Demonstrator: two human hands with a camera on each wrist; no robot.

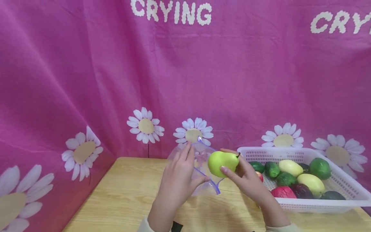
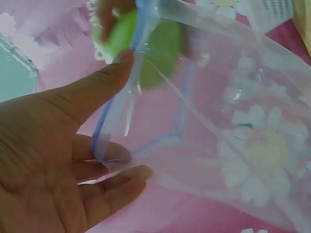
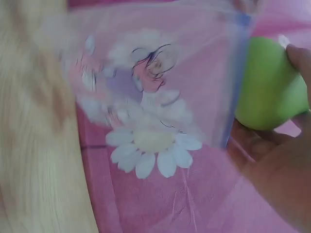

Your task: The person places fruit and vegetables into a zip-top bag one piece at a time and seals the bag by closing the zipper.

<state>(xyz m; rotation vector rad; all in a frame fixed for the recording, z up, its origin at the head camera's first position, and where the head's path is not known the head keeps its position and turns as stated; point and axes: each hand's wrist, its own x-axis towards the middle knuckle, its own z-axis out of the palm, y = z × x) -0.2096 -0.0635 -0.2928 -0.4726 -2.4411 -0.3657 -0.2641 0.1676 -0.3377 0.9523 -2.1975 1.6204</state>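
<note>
A clear zip bag (image 2: 209, 111) with blue strips along its mouth and a printed cartoon pattern is held up by my left hand (image 1: 177, 177). In the left wrist view the thumb (image 2: 104, 85) lies on the blue strip and the fingers grip the other part of the rim, so the mouth gapes. My right hand (image 1: 250, 180) grips a yellow-green pear (image 1: 221, 163), its dark stem pointing right. The pear is at the bag's mouth, partly seen through the film in the left wrist view.
A white perforated basket (image 1: 327, 202) on the right of the wooden table (image 1: 116, 199) holds several fruits and vegetables, among them a yellow one (image 1: 311, 183) and a green one (image 1: 320, 168). A pink daisy-print cloth (image 1: 232, 80) hangs behind the table.
</note>
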